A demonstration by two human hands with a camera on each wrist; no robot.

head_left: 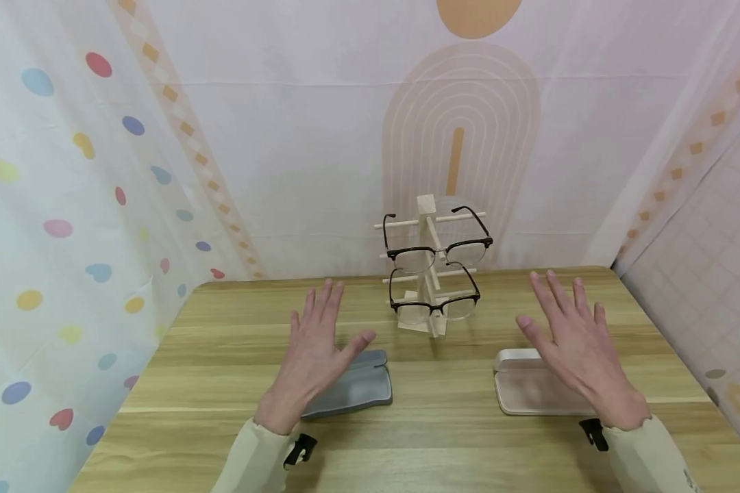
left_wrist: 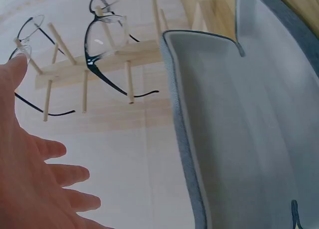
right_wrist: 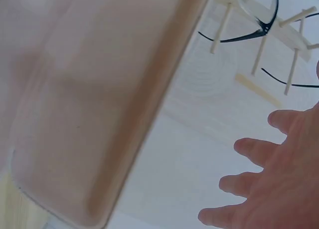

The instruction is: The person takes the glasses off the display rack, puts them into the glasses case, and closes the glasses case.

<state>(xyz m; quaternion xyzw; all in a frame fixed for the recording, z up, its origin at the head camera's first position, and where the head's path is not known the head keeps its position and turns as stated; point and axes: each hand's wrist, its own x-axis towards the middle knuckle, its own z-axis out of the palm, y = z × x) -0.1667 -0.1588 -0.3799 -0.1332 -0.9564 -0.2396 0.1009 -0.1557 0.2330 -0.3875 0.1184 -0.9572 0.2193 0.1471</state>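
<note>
My left hand (head_left: 311,356) is spread above an open grey-blue glasses case (head_left: 360,389), overlapping its left part in the head view. On the other side, my right hand (head_left: 576,342), fingers straight, hovers over an open pale pink glasses case (head_left: 524,394). Neither hand holds anything. Between them, further back, stands a wooden glasses rack (head_left: 427,205) with pegs. Dark half-rimmed glasses (head_left: 412,252) hang on its upper pegs, and a second dark-framed pair (head_left: 436,307) sits below. Both case interiors show bare lining in the wrist views, the grey-blue case (left_wrist: 224,119) and the pink case (right_wrist: 99,99).
A wood-grain table (head_left: 222,383) carries the rack and cases. Behind it hangs a pale patterned curtain (head_left: 296,150), with a dotted curtain (head_left: 68,226) along the left side. The rack stands near the table's back edge.
</note>
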